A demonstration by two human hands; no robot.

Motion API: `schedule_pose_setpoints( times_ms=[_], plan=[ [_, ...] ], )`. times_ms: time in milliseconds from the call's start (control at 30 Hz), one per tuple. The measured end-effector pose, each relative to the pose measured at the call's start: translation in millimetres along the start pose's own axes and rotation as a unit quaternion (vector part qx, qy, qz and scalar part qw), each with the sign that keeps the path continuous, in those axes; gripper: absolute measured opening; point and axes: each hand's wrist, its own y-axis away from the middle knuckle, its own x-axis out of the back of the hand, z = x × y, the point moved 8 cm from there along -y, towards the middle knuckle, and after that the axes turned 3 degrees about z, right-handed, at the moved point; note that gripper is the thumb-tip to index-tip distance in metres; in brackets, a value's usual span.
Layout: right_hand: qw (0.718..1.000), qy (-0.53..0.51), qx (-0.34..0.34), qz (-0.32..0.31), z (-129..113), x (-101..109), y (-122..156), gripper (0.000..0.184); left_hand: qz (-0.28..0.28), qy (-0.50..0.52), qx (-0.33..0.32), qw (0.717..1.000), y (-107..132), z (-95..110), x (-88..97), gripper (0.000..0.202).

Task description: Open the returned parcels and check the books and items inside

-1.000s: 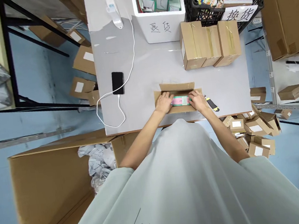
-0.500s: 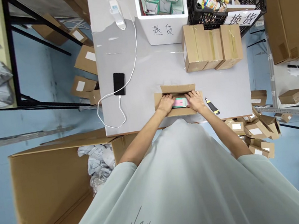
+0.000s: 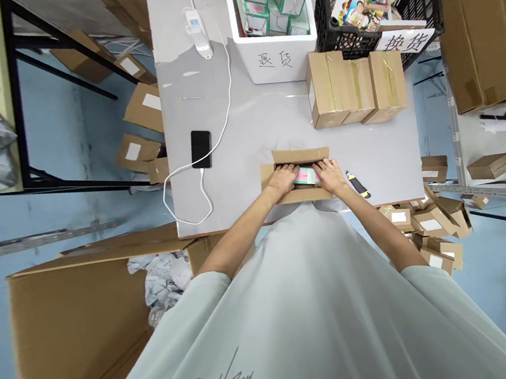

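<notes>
An open cardboard box (image 3: 300, 155) stands near the front edge of the table, its flaps folded outward. Inside it lies a small pink, white and green box (image 3: 306, 175). My left hand (image 3: 283, 179) reaches in and holds the left end of this small box with curled fingers. At the opposite end my right hand (image 3: 329, 176) grips it too; the fingertips are partly hidden. Just right of that hand, a black and yellow utility knife (image 3: 358, 184) lies on the table.
Three taped cartons (image 3: 328, 88) stand behind, by a white foam bin (image 3: 278, 63) of green boxes and a black crate (image 3: 329, 26) of books. Left are a phone (image 3: 201, 149), a white cable and a power strip (image 3: 197, 33). A large carton (image 3: 77, 334) stands lower left.
The small box is slightly tilted now, with both hands still at its ends inside the cardboard box. The whole view has shifted a little downward.
</notes>
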Motion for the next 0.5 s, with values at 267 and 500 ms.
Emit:
schedule_pose_setpoints(
  times_ms=[267, 500],
  plan=[
    [1.0, 0.001, -0.012, -0.011, -1, -4, -3, 0.074, -0.017, 0.006, 0.032, 0.999, -4, 4, 9.2, 0.082],
    [1.0, -0.024, 0.003, -0.001, 3, 16, 3, 0.069, 0.002, 0.003, 0.053, 0.999, 2, 12, 29.9, 0.068]
  ],
)
